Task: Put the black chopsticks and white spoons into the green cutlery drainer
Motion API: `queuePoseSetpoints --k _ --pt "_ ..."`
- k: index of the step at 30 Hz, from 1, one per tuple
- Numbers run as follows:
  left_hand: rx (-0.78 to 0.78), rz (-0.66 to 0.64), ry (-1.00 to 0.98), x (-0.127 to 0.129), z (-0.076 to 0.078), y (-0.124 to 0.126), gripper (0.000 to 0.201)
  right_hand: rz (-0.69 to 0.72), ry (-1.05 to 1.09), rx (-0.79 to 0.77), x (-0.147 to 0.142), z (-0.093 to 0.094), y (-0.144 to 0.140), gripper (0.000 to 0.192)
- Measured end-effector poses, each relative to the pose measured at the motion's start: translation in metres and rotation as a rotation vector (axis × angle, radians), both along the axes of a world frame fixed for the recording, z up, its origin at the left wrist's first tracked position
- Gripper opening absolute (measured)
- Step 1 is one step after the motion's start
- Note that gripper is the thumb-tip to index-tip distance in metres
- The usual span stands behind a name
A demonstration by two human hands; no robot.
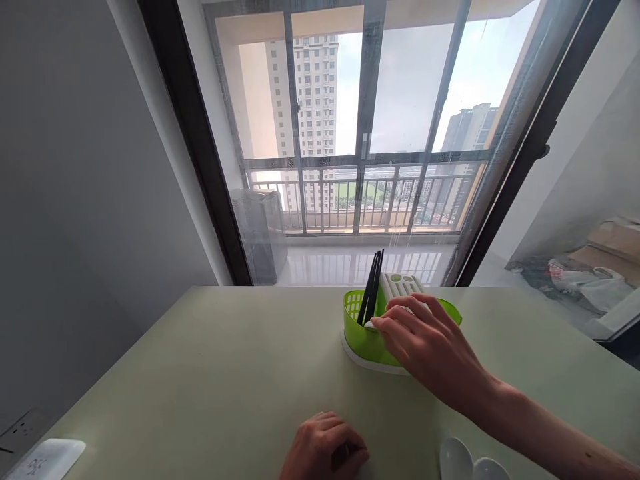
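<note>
My right hand reaches over a green cutlery holder, its fingers closed on a white piece that looks like a spoon. Most of that spoon is hidden behind the fingers. Several black chopsticks lean upright in the left compartment, just beside my fingertips. A slotted white part rises from the middle of the holder. My left hand rests on the table nearer to me, fingers curled with nothing visible in them. White spoons lie at the bottom edge, below my right forearm.
The pale table reaches to a glass sliding door with a dark frame. A white device sits at the table's left corner, near a wall socket. Cardboard and bags lie on the floor at right.
</note>
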State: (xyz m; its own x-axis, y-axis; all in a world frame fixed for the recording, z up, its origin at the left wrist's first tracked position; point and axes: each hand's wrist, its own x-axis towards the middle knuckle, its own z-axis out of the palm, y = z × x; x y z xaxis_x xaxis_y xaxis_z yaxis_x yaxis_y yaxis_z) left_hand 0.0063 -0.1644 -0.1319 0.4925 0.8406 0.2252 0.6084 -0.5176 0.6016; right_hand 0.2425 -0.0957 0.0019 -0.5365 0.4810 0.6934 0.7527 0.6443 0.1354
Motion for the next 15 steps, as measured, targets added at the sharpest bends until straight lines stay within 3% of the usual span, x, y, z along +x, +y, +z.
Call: queuePoseSetpoints --k 8,15 --pt "0.156 -0.032 -0.035 -0.002 -0.008 0.001 0.006 0.026 0.059 -0.073 0.002 0.0 -0.008 0.018" --pt "0.181 -0.03 -0.043 -0.001 -0.01 0.002 0.009 0.301 0.047 -0.125 0.032 -0.004 -0.05 0.026"
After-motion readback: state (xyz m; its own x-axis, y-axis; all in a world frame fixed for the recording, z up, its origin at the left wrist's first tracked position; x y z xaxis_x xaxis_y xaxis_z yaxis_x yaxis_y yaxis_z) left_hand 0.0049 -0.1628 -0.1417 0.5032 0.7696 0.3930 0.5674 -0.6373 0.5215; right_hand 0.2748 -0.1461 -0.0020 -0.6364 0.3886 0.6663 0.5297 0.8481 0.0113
